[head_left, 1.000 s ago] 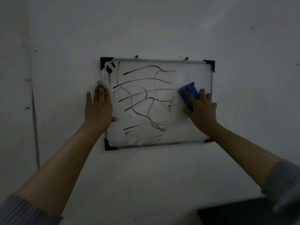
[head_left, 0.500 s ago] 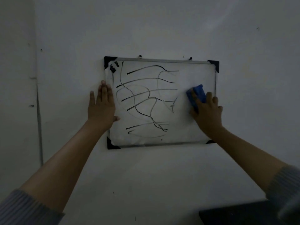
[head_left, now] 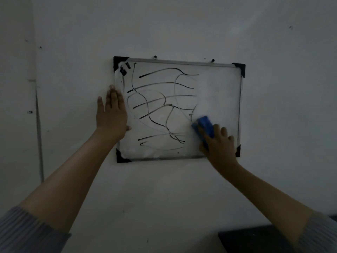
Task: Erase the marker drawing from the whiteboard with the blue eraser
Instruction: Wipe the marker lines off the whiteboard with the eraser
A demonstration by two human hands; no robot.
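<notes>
A small whiteboard with black corner caps hangs on a pale wall. Black marker lines cover its left and middle part; the right third is wiped white. My right hand presses the blue eraser flat against the board's lower right area, just right of the remaining lines. My left hand lies flat with fingers spread over the board's left edge, holding nothing.
The wall runs all around the board. A dark flat surface shows at the bottom right corner. A vertical seam runs down the wall at the left.
My right hand has slid the eraser down and slightly left, from the board's right middle to its lower right. My left hand stays on the left edge.
</notes>
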